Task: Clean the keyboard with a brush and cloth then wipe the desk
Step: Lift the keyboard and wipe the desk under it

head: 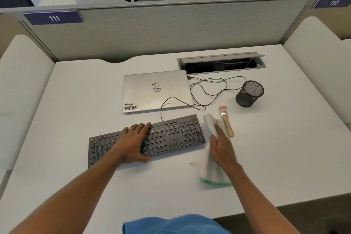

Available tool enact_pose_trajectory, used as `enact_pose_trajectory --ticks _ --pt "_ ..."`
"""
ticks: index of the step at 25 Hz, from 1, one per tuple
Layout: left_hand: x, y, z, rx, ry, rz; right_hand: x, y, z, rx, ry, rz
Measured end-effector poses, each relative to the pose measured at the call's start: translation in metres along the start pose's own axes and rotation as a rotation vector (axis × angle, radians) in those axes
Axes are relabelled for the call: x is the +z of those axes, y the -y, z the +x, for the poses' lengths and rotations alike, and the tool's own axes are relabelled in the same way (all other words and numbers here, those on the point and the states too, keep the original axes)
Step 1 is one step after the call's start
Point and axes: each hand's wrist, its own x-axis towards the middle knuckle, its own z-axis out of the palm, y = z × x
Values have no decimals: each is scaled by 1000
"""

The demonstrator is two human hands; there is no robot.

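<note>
Left hand (135,141) lies on the black keyboard (171,135), fingers (144,126) released and flat, probably steadying it. Right hand (222,148) grasps the striped cloth (212,173) on the bench (76,100), apparently ready to wipe.

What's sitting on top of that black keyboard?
Only the left hand, lying flat across the middle of the keyboard. Keys beneath it are covered. The right hand grips the cloth beside it.

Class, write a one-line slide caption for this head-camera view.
Left hand rests on the keyboard, right hand grips the striped cloth beside it, brush lying nearby.
</note>
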Motion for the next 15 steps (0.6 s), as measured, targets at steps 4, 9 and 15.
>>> enact_pose_trajectory --ticks 4,9,15 --pt "-2 4 -3 5 -7 -13 13 -8 -6 -24 96 -148" --pt "-14 17 -12 38 -13 -10 6 -7 -43 24 144 59" --pt "-50 20 -7 7 -51 -86 -19 -13 -57 90 29 261"
